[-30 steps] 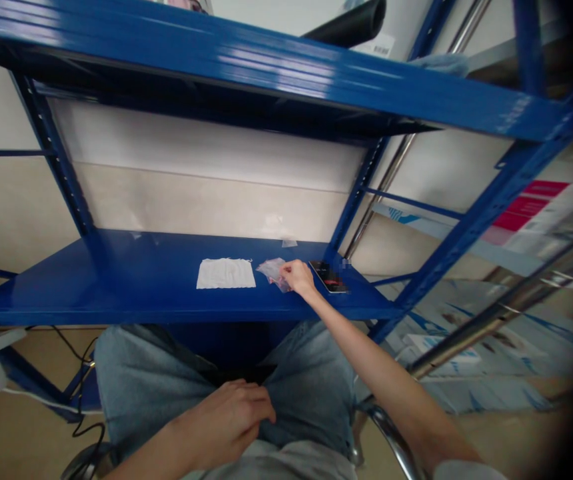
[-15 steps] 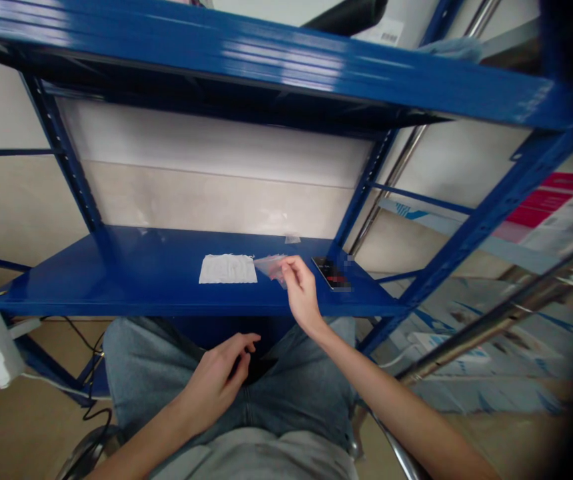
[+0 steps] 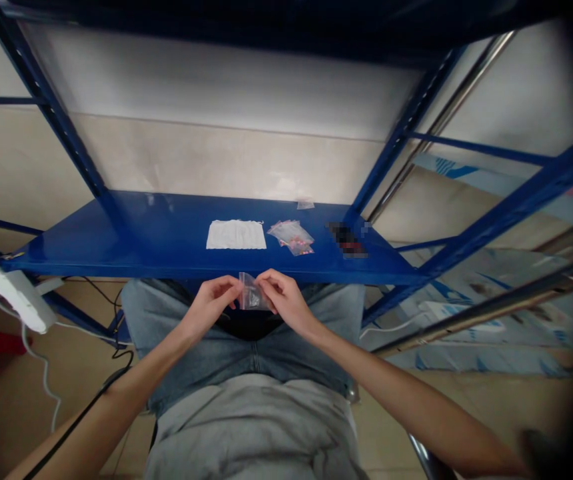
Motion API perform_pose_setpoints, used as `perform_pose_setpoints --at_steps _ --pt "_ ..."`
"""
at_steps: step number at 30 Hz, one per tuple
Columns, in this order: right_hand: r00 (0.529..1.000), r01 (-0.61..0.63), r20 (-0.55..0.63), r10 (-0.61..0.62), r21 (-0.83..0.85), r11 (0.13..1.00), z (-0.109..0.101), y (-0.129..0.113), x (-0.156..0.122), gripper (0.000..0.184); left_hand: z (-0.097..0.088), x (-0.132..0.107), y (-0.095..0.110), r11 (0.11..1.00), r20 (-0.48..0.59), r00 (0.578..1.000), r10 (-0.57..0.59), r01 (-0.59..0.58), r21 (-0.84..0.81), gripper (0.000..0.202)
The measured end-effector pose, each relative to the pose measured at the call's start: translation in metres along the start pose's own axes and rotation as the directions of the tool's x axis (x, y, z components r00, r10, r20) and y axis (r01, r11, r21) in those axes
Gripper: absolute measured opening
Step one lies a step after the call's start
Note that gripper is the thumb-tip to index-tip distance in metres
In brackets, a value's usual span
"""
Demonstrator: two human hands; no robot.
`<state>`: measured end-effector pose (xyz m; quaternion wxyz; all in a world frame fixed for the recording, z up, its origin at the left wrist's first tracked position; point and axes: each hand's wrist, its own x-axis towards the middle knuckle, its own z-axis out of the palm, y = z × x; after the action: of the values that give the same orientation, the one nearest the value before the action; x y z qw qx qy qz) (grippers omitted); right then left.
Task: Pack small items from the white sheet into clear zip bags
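A small clear plastic bag [image 3: 250, 299] hangs between my two hands over my lap, just below the front edge of the blue shelf [image 3: 131, 243]. My left hand [image 3: 211, 308] pinches its left side and my right hand [image 3: 282, 301] pinches its right side. On the shelf behind lie a small pile of similar clear bags [image 3: 292, 237] with pink bits inside, and a white cloth [image 3: 236, 235] to its left.
A dark phone-like object [image 3: 347, 240] lies on the shelf's right end. A white power strip [image 3: 19, 301] with cables hangs at the left. Blue uprights frame the shelf. Flat cardboard boxes [image 3: 471, 320] and a metal rail lie at the right.
My right hand took one small bag off the shelf pile and drew it down to my lap. My left hand rose from my thigh to pinch it too. The view tilted down.
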<state>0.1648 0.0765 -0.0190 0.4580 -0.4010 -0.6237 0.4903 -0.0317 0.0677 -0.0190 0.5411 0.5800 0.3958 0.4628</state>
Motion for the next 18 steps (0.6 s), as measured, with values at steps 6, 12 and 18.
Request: perform_pose_setpoints --at_steps 6,12,18 --pt "1.000 0.011 -0.025 -0.013 -0.070 0.997 -0.004 0.009 0.000 0.020 0.002 -0.007 0.001 0.997 0.002 0.999 -0.042 0.042 -0.059 0.033" --pt "0.959 0.208 -0.108 -0.261 -0.355 0.912 0.000 0.013 -0.006 0.035 0.002 -0.009 0.000 0.984 -0.044 0.995 -0.091 0.083 -0.156 0.030" --pt "0.958 0.257 -0.053 -0.283 -0.289 0.922 0.011 0.000 -0.017 0.009 -0.001 -0.007 0.002 0.989 -0.063 0.996 -0.059 0.050 -0.140 0.026"
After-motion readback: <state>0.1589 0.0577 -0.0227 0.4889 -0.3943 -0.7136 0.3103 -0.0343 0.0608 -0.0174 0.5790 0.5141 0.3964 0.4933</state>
